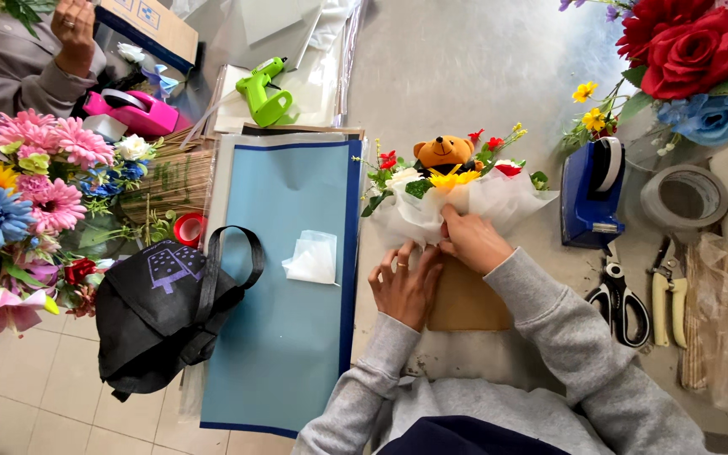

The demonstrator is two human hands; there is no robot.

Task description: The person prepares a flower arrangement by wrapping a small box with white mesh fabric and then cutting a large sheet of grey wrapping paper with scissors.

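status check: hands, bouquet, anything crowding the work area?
Left hand and right hand both pressing the bouquet wrap. Bouquet flat on table. Tape dispenser close at right.

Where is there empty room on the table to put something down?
Bare table lies beyond the teddy bouquet, between the green glue gun and the blue tape dispenser. The blue paper sheet is mostly free. It is crowded by the scissors.

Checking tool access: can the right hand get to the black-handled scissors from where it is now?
Probably yes. The right hand rests on the small bouquet; the scissors lie on bare table beside the right forearm, nothing between. It would have to let go of the bouquet wrap first.
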